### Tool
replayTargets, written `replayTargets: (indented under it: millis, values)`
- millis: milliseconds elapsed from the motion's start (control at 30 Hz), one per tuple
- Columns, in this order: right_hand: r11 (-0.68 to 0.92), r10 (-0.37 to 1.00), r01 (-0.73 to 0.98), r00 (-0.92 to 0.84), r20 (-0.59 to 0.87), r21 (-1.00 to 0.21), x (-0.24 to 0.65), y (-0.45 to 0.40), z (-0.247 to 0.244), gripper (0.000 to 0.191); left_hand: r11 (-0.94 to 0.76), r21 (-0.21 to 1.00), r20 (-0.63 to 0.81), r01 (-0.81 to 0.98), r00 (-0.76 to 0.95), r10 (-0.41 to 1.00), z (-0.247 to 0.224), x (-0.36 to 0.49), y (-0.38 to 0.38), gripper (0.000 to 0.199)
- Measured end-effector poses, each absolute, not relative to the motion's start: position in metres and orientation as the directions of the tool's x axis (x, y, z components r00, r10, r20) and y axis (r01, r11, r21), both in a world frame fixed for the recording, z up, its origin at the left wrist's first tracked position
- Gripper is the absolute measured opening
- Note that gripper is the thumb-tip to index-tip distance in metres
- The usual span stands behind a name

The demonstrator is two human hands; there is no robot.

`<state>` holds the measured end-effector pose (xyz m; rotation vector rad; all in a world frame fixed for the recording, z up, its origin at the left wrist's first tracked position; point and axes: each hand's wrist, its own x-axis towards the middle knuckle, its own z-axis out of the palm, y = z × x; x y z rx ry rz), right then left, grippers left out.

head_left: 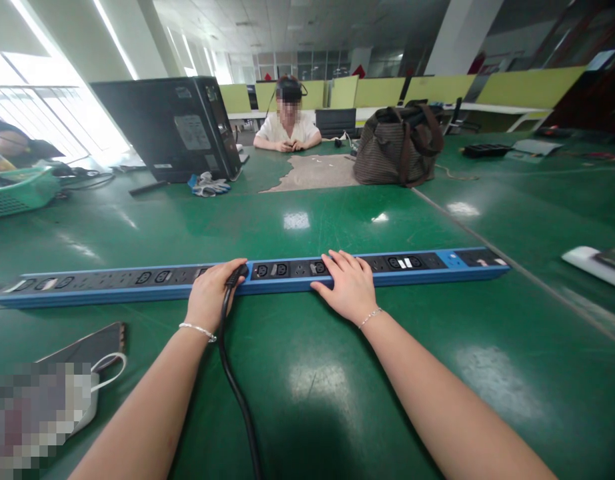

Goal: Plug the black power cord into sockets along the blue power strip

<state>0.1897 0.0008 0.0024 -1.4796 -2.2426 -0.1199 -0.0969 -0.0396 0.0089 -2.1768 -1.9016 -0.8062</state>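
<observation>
A long blue power strip (282,287) with black sockets lies across the green table. My left hand (211,291) is closed around a black plug (236,275) at the strip, just left of its middle. From that plug a thick black cable (237,393) runs down to the bottom edge. My right hand (351,287) rests on the strip right of the middle, fingers spread over the sockets and thumb on its near side.
Beyond the strip stand a black computer case (162,127), gloves (207,185) and a brown bag (400,147). A person (287,123) sits across the table (317,217). A green basket (20,193) is far left, a phone (87,343) near left, a white device (595,263) right.
</observation>
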Motion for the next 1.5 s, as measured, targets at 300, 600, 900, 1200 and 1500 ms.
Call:
replayTargets:
  millis: [300,600,900,1200,1500]
  values:
    - [0.418,0.853,0.893,-0.323,0.411,-0.166,0.189,0.001,0.002,0.058,-0.117,0.11,0.494,0.987,0.048,0.868,0.013,-0.087,-0.047,0.038]
    - [0.413,0.858,0.896,-0.322,0.4,-0.164,0.189,0.0,0.004,0.058,-0.082,0.179,0.554,0.98,-0.032,0.832,0.008,-0.082,-0.045,0.038]
    - [0.413,0.857,0.896,-0.322,0.403,-0.163,0.189,0.001,0.003,0.058,-0.074,0.224,0.554,0.972,-0.064,0.83,0.004,-0.082,-0.044,0.037]
    - [0.416,0.856,0.894,-0.323,0.405,-0.167,0.189,0.0,0.003,0.057,0.027,0.576,0.562,0.817,-0.42,0.712,0.012,-0.085,-0.046,0.038]
    - [0.426,0.844,0.89,-0.326,0.425,-0.164,0.19,0.001,0.002,0.057,0.113,0.69,0.597,0.715,-0.65,0.471,0.013,-0.113,-0.048,0.047]
